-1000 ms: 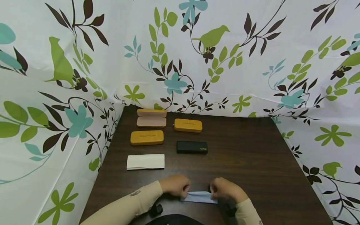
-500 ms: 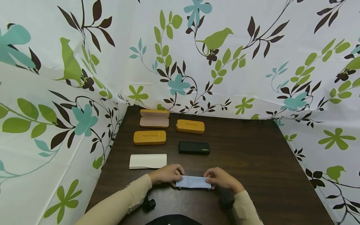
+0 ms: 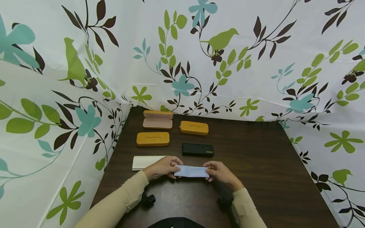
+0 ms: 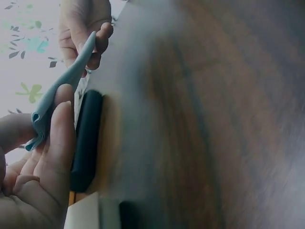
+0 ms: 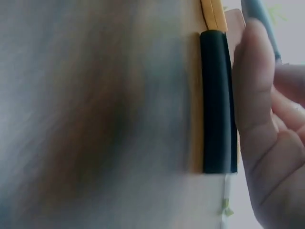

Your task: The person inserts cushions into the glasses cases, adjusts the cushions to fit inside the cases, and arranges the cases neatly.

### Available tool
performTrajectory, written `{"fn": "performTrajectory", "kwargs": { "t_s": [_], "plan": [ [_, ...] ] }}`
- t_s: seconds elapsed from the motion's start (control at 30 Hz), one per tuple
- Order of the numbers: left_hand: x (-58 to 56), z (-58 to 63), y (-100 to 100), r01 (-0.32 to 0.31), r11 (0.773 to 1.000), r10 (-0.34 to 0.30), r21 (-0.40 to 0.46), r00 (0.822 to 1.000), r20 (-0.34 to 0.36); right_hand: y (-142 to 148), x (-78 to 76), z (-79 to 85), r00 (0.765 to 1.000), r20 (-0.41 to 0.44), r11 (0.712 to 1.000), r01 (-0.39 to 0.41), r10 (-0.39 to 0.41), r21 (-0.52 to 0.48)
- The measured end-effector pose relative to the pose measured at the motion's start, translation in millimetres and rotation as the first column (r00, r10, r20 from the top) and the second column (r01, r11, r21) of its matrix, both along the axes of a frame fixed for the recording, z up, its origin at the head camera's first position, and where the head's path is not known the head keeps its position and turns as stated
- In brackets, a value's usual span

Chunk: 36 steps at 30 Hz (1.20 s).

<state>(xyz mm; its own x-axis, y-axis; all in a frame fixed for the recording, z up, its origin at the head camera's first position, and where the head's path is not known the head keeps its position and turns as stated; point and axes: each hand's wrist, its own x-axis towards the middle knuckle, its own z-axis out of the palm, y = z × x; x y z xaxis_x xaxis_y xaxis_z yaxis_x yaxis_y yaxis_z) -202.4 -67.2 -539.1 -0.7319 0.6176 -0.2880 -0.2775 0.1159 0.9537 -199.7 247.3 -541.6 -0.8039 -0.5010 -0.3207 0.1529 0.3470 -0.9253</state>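
Observation:
A folded light blue cloth point(image 3: 191, 171) is stretched sideways between both hands above the table. My left hand point(image 3: 163, 167) pinches its left end between thumb and fingers. At the opposite end, my right hand point(image 3: 220, 172) grips it the same way. In the left wrist view the cloth point(image 4: 66, 81) shows rolled-looking folded layers at its near edge. Only a short piece of the cloth point(image 5: 261, 19) appears in the right wrist view, at the top beside the thumb.
A black glasses case point(image 3: 197, 149) lies just beyond the cloth. Farther back are two closed yellow cases point(image 3: 153, 139) and an open case point(image 3: 157, 123) with pink lining. A cream folded pouch point(image 3: 144, 162) lies partly behind the left hand. Patterned sheets point(image 3: 256, 79) border the brown table point(image 3: 271, 190).
Both hands have carried the cloth forward from near the body toward the cases. The left hand now overlaps the cream pouch in the head view. The cases have stayed in place.

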Motion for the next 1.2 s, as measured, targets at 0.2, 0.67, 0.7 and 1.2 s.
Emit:
{"fn": "performTrajectory", "kwargs": {
  "t_s": [0.2,0.67,0.7,1.2],
  "plan": [
    [-9.9,5.1,-12.7,-0.086,0.996,0.086,-0.01,0.996,0.018,-18.6,-16.7,3.9,0.994,-0.078,0.997,0.072,-0.074,-0.029],
    [-19.3,10.2,-35.9,-0.2,0.979,0.197,0.038,0.978,0.073,-44.2,-33.0,12.1,0.984,-0.124,0.992,0.127,-0.127,-0.01],
    [-20.3,10.4,-37.4,-0.212,0.976,0.208,0.041,0.975,0.077,-46.9,-34.8,12.6,0.983,-0.122,0.99,0.138,-0.138,-0.011],
    [-30.6,19.4,-55.8,-0.329,0.944,0.326,0.013,0.94,0.101,-75.4,-57.1,20.3,0.979,-0.074,0.978,0.184,-0.192,-0.097]
  ]
}}
